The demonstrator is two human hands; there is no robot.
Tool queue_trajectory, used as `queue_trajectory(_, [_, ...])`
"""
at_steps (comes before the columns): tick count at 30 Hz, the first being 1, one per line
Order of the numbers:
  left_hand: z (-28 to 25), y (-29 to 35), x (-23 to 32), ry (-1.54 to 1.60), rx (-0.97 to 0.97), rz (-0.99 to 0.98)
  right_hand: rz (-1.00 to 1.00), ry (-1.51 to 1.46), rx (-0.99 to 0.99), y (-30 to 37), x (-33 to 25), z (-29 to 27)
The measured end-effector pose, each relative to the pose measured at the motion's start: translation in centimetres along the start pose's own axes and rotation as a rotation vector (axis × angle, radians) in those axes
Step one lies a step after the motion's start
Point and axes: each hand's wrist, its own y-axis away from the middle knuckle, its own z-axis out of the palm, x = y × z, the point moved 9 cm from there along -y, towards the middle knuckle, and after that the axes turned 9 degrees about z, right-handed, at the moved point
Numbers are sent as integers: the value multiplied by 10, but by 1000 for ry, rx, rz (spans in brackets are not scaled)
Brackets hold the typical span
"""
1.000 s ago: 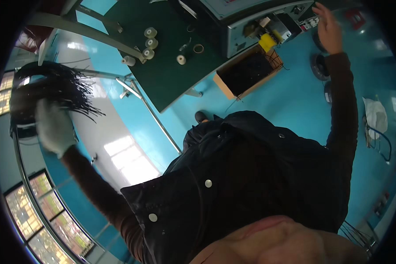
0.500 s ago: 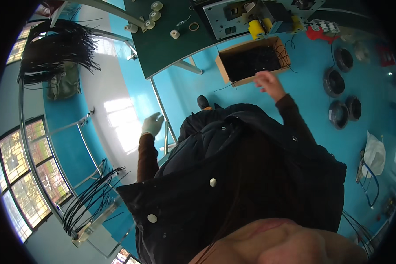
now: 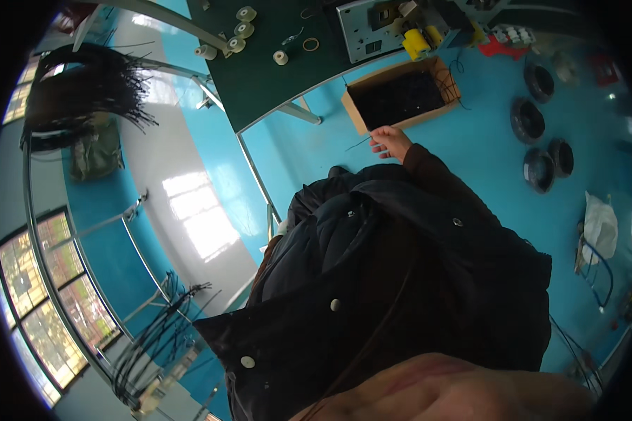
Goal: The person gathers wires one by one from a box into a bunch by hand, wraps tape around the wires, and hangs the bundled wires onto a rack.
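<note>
At the near left corner of an open cardboard box (image 3: 358, 116), my bare right hand (image 3: 392, 143) has its thumb and forefinger pinched on a thin black wire (image 3: 358, 144). The wire's free end points left over the floor. Dark contents fill the box, and loose black wires (image 3: 451, 88) curl out at its right end. My left hand (image 3: 282, 228), in a white glove, is mostly hidden behind my dark jacket, beside the table leg; its fingers do not show.
A green-topped table (image 3: 260, 84) holds white spools (image 3: 244, 29) and a metal machine (image 3: 361, 31) with yellow rollers (image 3: 418, 43). Black coils (image 3: 527, 121) lie on the blue floor at right. Bundles of black wires (image 3: 84, 91) hang on metal racks at left.
My right hand has moved left along the box's near edge to the protruding wire, its fingers closing there. My left hand has drawn down behind the jacket.
</note>
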Motion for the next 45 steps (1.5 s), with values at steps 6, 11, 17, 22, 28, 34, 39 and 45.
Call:
queue_trajectory(6, [-28,-38,-78,293,102,-1,-136,-238,214,-13,-31,-11])
queue_trajectory(11, [-54,-56,-120,441,91,-10,-330,-434,265,-8,-59,-38])
queue_trajectory(17, [-51,-44,-187,218,73,-108,-531,-648,105,9,-109,-13])
queue_trajectory(22, [-33,-46,-197,361,8,-123,-581,-895,-84,1,-130,-10])
queue_trajectory(28, [-67,-38,-117,371,-23,-90,-660,-739,-178,0,-156,20])
queue_trajectory(34, [-93,-40,-42,183,-44,63,-608,-674,-183,-4,-176,36])
queue_trajectory(39, [-158,7,194,299,27,669,-526,-662,-193,-21,-171,28])
queue_trajectory(45, [-205,2,403,-124,403,1121,-419,-402,-12,-27,-146,63])
